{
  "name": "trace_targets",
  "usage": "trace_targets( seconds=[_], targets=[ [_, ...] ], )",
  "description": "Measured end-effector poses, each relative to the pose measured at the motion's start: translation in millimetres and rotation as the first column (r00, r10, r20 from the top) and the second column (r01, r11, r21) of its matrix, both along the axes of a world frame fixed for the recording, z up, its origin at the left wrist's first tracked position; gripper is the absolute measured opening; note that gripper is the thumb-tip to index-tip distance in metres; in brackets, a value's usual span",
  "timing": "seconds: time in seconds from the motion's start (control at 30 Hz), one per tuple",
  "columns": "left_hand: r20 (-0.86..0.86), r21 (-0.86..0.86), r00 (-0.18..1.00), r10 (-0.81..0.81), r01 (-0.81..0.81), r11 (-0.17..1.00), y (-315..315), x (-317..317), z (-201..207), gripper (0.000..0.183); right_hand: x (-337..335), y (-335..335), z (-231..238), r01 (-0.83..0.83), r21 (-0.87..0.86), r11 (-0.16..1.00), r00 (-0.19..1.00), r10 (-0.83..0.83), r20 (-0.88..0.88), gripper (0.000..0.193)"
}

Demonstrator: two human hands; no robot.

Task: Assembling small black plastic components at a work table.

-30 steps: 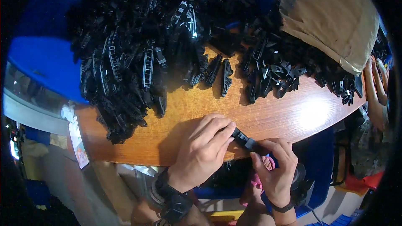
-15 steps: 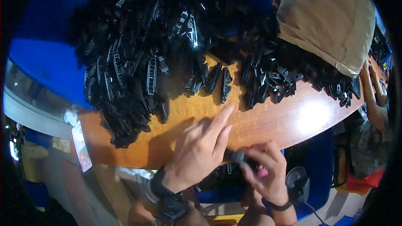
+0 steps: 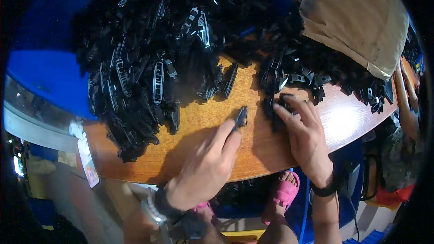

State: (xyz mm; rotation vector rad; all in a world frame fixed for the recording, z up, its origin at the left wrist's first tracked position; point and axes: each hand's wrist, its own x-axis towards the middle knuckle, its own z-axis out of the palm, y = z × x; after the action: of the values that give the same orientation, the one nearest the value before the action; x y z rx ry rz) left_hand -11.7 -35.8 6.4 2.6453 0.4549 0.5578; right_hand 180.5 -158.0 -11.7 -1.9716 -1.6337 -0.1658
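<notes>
My left hand (image 3: 205, 165) pinches one end of a slim black plastic part (image 3: 241, 116) just above the wooden table (image 3: 199, 124). At the near edge of the right-hand heap of black parts (image 3: 298, 79), my right hand (image 3: 308, 131) has thumb and fingers closed around a small dark plastic part (image 3: 285, 101). That piece is partly covered by the fingers, so its full shape is hidden. A far bigger pile of long, ribbed black parts (image 3: 156, 83) spreads to the left and back. Between the two heaps, another slim black part (image 3: 230, 81) lies beside the larger pile.
A brown cardboard sheet or bag (image 3: 357, 22) covers the back right. At the table's left edge rests a phone-like flat object (image 3: 88, 160) near crumpled white plastic. Another person's arm (image 3: 406, 101) shows at far right. A cable hangs below the table at right.
My left hand has taken a black part off the table and drawn it nearer. My right hand has moved from the table's front edge up to the right heap, with a dark part.
</notes>
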Motion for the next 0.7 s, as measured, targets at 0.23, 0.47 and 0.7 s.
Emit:
trace_targets(
  seconds=[0.23, 0.47, 0.7],
  targets=[
    [0.132, -0.179, 0.983, 0.129, -0.105, 0.978, -6, -30, -6, 0.028, -35, -26, -5, 0.097, 0.176, 0.98, 0.989, -0.074, -0.13, 0.046],
    [0.258, -0.191, 0.946, 0.195, -0.148, 0.97, -7, -31, -13, 0.026, -44, -15, -8, 0.318, 0.051, 0.947, 0.932, -0.302, -0.202, 0.031],
    [0.181, -0.261, 0.983, -0.001, 0.05, 0.964, -5, -34, -11, 0.027, -50, -37, 23, 0.107, -0.006, 0.994, 0.818, -0.092, -0.568, 0.026]
  ],
)
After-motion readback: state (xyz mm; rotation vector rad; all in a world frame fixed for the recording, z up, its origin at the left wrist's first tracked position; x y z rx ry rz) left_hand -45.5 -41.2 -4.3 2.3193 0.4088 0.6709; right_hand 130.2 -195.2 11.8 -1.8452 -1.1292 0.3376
